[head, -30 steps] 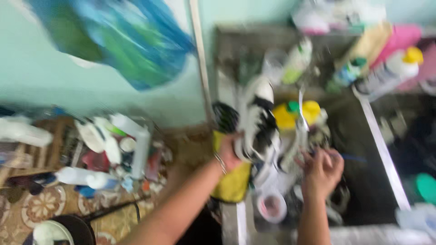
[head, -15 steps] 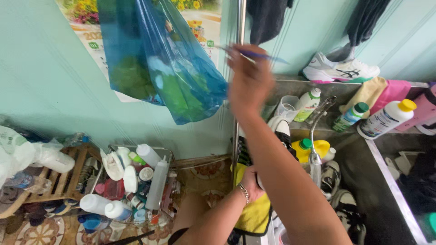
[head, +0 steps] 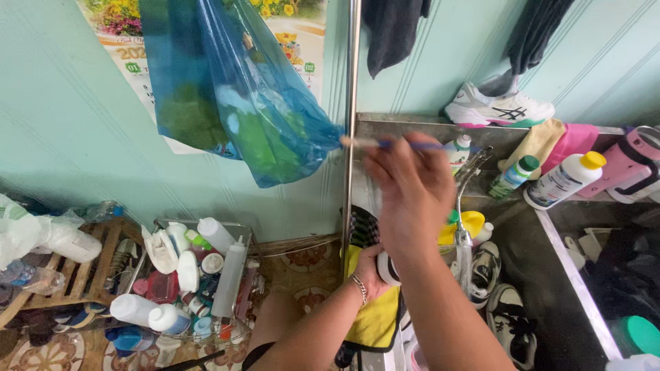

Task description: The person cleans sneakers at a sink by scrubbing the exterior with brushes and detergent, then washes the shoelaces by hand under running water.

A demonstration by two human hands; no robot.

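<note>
Blue plastic bag [head: 240, 103] hangs on the wall at upper left. Its right corner meets the bristle end of a blue-handled brush [head: 392, 143], whose long axis runs level, left to right. Left hand [head: 371, 271], low, clasps a dark shoe [head: 368, 233] over a yellow cloth [head: 375, 316]. Right hand [head: 412, 185], raised and nearer the bag, pinches the brush handle. The bag's contents are indistinct; the forearm hides much of the shoe.

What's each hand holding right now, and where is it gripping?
The right hand holds a blue-handled brush by the middle of its handle, bristle end toward the blue bag. The left hand grips a shoe at its end, over the yellow cloth.
</note>
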